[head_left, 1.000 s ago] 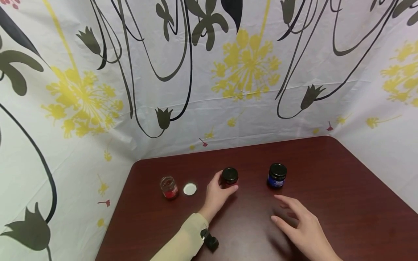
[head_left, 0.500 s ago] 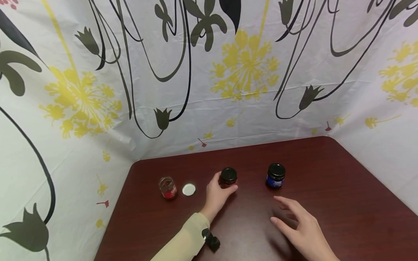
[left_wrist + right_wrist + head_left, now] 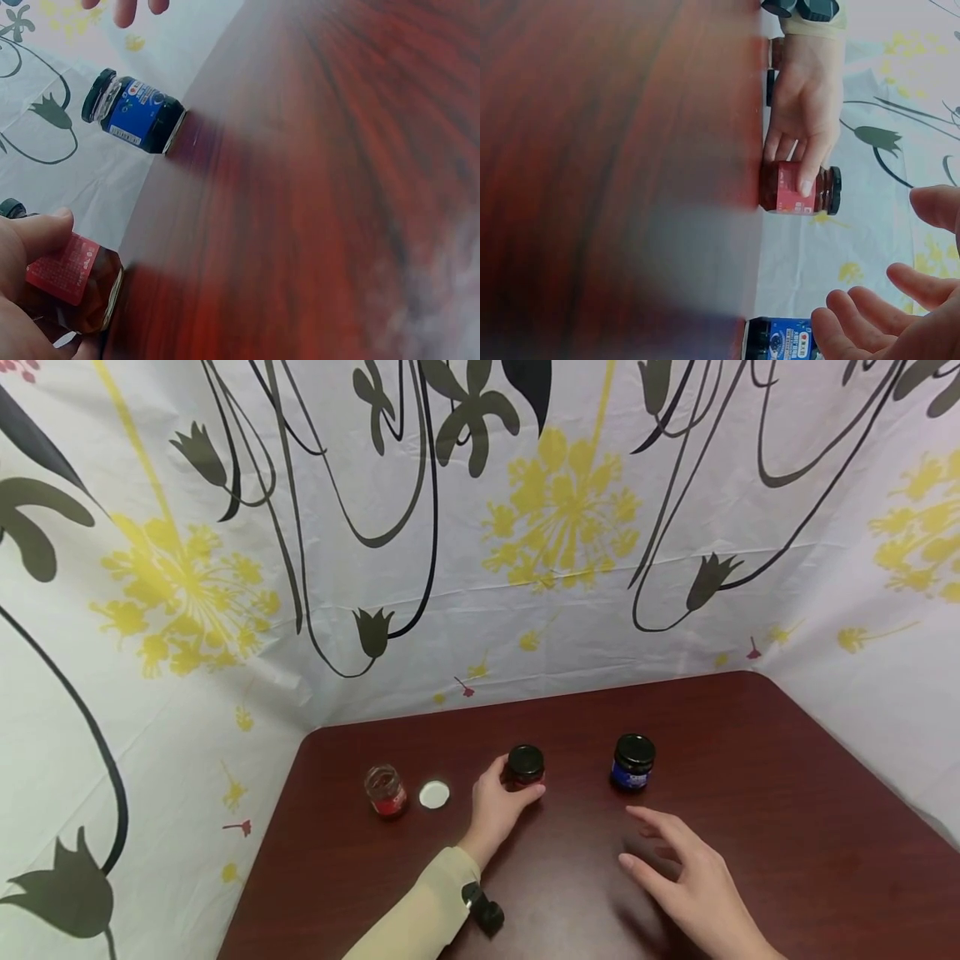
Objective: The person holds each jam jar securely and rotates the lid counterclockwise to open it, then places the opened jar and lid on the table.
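Note:
My left hand [image 3: 492, 810] grips a jar with a red label and a black lid [image 3: 527, 762], thumb on the near side and fingers behind. In the right wrist view this red-labelled jar [image 3: 789, 199] stands upright on the table, its lid on. To the right stands a blue-labelled jar [image 3: 632, 767] with a dark lid, also upright. My right hand [image 3: 693, 881] hovers in front of that jar, thumb and fingers spread apart, holding nothing. In the right wrist view its fingertips [image 3: 827, 324] overlap the blue-labelled jar [image 3: 784, 341].
Left of the left hand, an uncovered glass jar with red on its side [image 3: 387, 793] stands on the dark red wooden table [image 3: 570, 893]. A round white disc like an upturned lid [image 3: 434, 794] lies beside it. A patterned white curtain [image 3: 465, 568] hangs behind the table.

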A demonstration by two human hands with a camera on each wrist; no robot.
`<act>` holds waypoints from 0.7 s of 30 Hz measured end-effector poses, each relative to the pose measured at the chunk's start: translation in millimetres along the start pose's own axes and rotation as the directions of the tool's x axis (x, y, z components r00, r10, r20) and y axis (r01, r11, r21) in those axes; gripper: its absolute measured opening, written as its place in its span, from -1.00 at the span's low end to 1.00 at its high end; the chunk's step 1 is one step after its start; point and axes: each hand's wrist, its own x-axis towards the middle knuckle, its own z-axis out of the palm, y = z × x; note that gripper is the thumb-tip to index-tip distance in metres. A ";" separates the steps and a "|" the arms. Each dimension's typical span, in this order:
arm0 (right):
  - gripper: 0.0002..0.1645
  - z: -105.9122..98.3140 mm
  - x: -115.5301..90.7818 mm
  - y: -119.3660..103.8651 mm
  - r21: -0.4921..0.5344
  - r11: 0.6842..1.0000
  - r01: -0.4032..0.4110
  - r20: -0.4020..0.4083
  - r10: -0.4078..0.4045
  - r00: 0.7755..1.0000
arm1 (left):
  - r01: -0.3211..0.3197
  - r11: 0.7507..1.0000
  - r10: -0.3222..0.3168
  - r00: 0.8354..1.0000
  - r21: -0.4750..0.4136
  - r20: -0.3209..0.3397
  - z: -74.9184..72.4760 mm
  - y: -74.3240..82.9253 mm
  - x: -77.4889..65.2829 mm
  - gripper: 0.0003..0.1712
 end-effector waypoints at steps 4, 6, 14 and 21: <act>-0.29 1.3 2.1 0.7 0.003 1.000 0.012 -0.003 -0.012 1.000 | -0.006 1.000 0.006 1.000 0.005 0.020 -0.6 -1.2 0.0 -0.27; -0.29 2.0 3.3 1.3 0.005 1.000 0.020 -0.004 -0.020 1.000 | -0.006 1.000 0.006 1.000 0.007 0.025 -0.5 -1.2 0.0 -0.27; -0.27 4.0 10.0 0.3 0.011 0.999 0.049 -0.005 -0.049 0.999 | -0.027 0.999 0.027 0.999 0.019 0.026 -0.5 -2.9 1.8 -0.28; -0.29 5.5 15.4 -2.1 0.024 0.998 0.050 -0.001 -0.050 0.999 | -0.031 0.999 0.031 0.999 0.006 0.018 -3.4 -1.2 2.7 -0.33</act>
